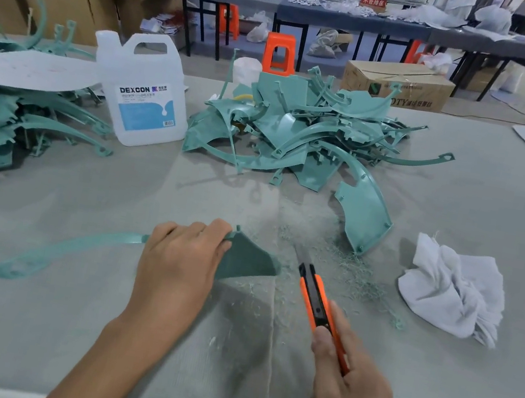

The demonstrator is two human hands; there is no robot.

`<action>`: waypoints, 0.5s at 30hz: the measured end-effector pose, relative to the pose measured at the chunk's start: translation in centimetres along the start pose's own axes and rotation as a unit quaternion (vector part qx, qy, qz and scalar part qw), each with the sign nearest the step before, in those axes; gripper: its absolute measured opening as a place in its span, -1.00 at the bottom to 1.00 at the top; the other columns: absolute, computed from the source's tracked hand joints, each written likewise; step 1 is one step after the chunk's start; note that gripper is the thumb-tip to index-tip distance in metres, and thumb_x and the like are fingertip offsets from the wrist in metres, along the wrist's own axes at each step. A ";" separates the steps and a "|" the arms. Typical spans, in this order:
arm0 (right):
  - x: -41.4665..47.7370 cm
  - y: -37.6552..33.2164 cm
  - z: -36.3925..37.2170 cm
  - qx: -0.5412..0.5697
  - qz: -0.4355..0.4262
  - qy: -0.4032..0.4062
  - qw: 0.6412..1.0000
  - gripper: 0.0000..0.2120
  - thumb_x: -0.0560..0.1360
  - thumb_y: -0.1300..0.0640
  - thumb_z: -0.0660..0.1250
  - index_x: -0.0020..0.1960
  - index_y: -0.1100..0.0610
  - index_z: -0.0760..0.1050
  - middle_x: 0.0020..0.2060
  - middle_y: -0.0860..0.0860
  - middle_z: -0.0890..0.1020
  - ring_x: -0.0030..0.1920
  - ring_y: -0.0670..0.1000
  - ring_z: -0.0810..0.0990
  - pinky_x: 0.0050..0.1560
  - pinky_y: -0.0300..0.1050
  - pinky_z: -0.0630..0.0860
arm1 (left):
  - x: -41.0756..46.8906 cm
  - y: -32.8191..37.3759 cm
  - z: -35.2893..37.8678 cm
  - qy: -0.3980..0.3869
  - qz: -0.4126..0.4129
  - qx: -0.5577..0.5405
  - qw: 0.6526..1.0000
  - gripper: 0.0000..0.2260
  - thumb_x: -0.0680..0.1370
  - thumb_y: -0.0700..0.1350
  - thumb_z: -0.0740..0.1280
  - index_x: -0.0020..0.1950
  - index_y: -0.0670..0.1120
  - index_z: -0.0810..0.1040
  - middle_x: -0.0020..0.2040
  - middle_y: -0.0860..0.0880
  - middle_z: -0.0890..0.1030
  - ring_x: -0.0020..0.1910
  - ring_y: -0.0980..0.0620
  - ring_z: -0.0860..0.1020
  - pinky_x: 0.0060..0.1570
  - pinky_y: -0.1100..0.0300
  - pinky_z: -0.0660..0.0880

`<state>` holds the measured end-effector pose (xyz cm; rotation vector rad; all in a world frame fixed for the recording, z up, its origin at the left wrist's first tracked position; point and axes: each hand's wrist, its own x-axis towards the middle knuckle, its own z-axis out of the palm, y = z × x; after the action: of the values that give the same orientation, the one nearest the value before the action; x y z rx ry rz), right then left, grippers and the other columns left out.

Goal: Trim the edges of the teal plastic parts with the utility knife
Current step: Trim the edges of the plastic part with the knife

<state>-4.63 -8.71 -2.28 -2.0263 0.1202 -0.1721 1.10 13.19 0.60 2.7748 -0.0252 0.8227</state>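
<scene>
Grey table point(60, 321), left hand point(179, 264) gripping teal part point(247, 260), right hand point(351, 384) clasping utility knife point(317, 298)

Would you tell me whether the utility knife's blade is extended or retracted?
Extended: a grey blade sticks out past the black front end of the utility knife, which the right hand holds.

Teal part point(245, 260): long curved strip with a fan-shaped end, lying along the counter point(93, 327), fan end tilting upward.
Utility knife point(318, 295): orange-black, blade out, pointing away just beside that end.
Teal parts pile point(300, 128): lying heaped beyond.
</scene>
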 end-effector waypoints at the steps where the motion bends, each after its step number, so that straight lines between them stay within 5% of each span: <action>1: 0.2 0.2 0.0 -0.002 0.012 -0.013 1.000 -0.61 0.56 0.06 0.37 0.35 -0.21 0.53 -0.19 -0.14 0.64 -0.13 0.01 0.66 0.03 -0.10 0.56 | 0.0 -0.1 -0.1 0.003 -0.005 -0.008 1.000 -0.97 0.59 -0.15 0.36 -0.04 -0.04 0.53 -0.35 0.07 0.51 -0.37 -0.05 0.49 -0.10 0.05 0.32; 7: -1.7 -0.7 0.3 0.001 -0.054 0.007 0.999 -0.62 0.48 -0.16 0.33 0.29 -0.39 0.49 -0.32 -0.25 0.60 -0.36 -0.27 0.52 -0.21 -0.32 0.54 | 0.2 -0.7 -0.3 -0.003 -0.025 -0.015 1.000 -0.95 0.59 -0.13 0.36 -0.04 -0.01 0.51 -0.34 0.09 0.54 -0.37 -0.03 0.50 -0.09 0.12 0.25; 10: -0.8 0.4 0.4 -0.006 -0.027 -0.002 1.000 -0.62 0.54 -0.02 0.40 0.33 -0.29 0.53 -0.19 -0.18 0.66 -0.20 -0.13 0.63 -0.03 -0.16 0.58 | 0.0 -0.3 -0.1 -0.008 -0.005 -0.010 1.000 -0.92 0.58 -0.16 0.38 -0.07 -0.03 0.51 -0.35 0.09 0.50 -0.38 -0.02 0.48 -0.10 0.11 0.27; 13: -0.7 0.3 1.0 -0.043 -0.023 -0.024 0.999 -0.57 0.55 0.11 0.40 0.37 -0.17 0.49 0.10 -0.07 0.70 0.09 0.01 0.67 0.02 -0.23 0.47 | -0.2 0.0 0.0 -0.006 0.006 0.017 1.000 -0.93 0.58 -0.17 0.38 -0.07 -0.04 0.52 -0.36 0.08 0.49 -0.39 -0.03 0.47 -0.13 0.09 0.28; 15: -1.5 0.0 1.2 -0.045 -0.067 -0.005 0.997 -0.59 0.55 0.06 0.40 0.36 -0.23 0.49 -0.03 -0.12 0.71 -0.11 0.01 0.69 -0.11 -0.21 0.51 | -0.1 -0.3 -0.1 -0.012 -0.011 0.012 1.000 -0.95 0.58 -0.15 0.36 -0.06 -0.03 0.52 -0.35 0.09 0.50 -0.38 -0.03 0.48 -0.12 0.09 0.29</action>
<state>-5.93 -7.44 -2.94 -2.1266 -0.0141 -0.2442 1.01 13.49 0.59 2.8013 0.0097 0.7908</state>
